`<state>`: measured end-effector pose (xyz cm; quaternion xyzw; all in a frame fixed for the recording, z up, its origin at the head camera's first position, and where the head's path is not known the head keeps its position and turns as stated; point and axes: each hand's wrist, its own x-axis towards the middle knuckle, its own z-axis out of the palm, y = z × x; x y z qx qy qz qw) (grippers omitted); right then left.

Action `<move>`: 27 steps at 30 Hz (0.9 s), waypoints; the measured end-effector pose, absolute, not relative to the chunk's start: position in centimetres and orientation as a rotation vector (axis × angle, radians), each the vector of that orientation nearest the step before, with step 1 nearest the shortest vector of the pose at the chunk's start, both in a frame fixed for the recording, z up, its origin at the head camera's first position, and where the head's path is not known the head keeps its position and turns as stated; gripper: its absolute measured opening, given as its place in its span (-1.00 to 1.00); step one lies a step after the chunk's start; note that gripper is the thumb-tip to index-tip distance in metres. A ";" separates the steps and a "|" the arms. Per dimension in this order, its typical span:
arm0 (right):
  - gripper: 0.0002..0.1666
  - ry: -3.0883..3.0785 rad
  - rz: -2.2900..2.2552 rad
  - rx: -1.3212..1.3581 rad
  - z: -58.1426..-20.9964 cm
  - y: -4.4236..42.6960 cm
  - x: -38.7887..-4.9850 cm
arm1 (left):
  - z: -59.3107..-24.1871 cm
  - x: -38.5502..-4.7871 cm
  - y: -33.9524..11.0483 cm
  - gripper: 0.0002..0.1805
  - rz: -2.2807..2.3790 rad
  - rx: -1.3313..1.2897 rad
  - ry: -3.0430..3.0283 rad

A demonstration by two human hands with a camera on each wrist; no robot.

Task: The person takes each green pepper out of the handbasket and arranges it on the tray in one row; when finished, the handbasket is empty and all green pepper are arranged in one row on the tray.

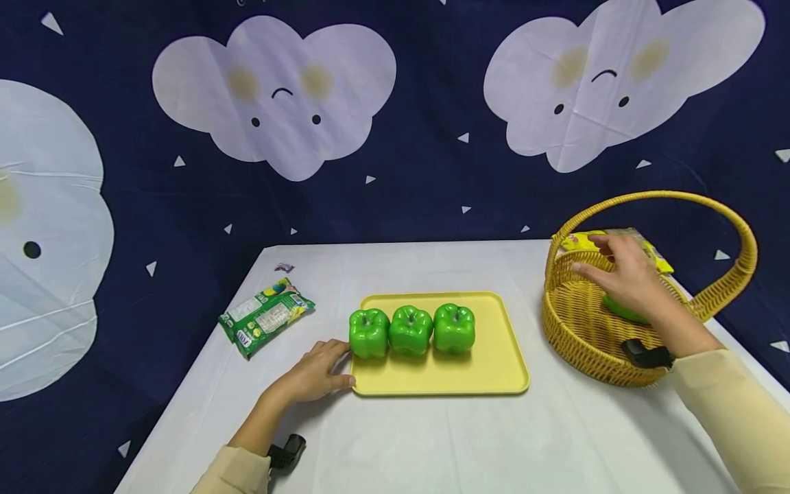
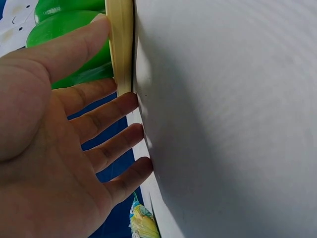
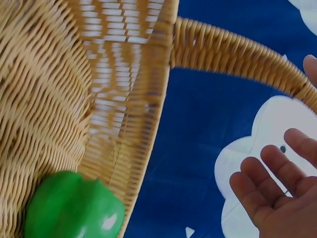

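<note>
Three green bell peppers (image 1: 411,331) stand in a row on a yellow tray (image 1: 487,374) in the head view. At the tray's left edge rests my left hand (image 1: 316,372), thumb and fingertips touching the rim, as the left wrist view also shows. Over the wicker basket (image 1: 570,346) on the right hovers my right hand (image 1: 626,271), with its fingers spread and nothing in them. Inside the basket lies another green pepper (image 3: 74,208), partly hidden by the right forearm in the head view.
A green snack packet (image 1: 267,317) lies left of the tray, with a small purple wrapper (image 1: 284,267) behind it. Behind the basket is a yellow packet (image 1: 660,257). The tall basket handle (image 1: 654,195) arches up around the right hand. A dark cloud-patterned cloth (image 1: 426,137) hangs behind the table.
</note>
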<state>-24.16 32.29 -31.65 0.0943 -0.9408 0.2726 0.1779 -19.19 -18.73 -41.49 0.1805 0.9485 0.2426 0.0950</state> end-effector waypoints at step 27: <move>0.04 -2.913 0.666 0.005 -33.6 37.5 -26.4 | -41.5 -19.3 -18.7 -0.30 0.716 0.531 2.816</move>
